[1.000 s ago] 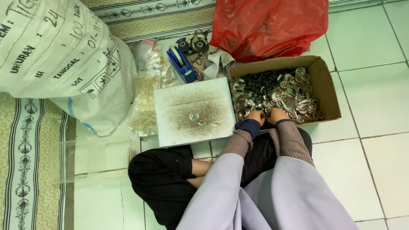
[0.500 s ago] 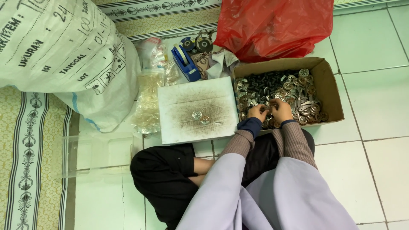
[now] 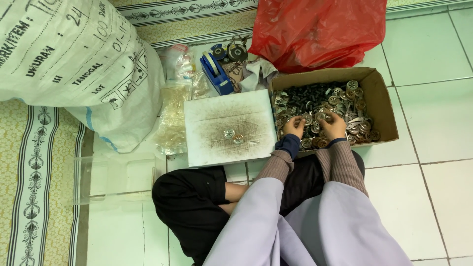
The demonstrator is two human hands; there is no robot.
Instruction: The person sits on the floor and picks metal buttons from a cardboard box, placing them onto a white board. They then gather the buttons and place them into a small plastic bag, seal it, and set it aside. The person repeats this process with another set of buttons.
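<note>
Inside the open brown cardboard box (image 3: 382,101) on the pale tiled floor (image 3: 433,187), we see both hands down among a heap of small round silvery and coppery metal discs (image 3: 354,111). Our left hand (image 3: 294,127) rests on the discs near the box's left wall, fingers curled; whether it actually pinches one we cannot tell. Our right hand (image 3: 334,125) lies just beside it, fingers bent over the pile, and its grip is likewise too small to make out. Dark small parts (image 3: 300,101) fill the box's far left corner. Just left of the box lies a square white board, smudged brown in the middle (image 3: 229,128), with two round metal discs (image 3: 233,135) sitting on it. Beyond the board stand a blue tape dispenser (image 3: 214,71), clear plastic bags (image 3: 172,116) and a red plastic bag (image 3: 318,29). A large white woven sack with black print (image 3: 74,64) leans at the far left.
</note>
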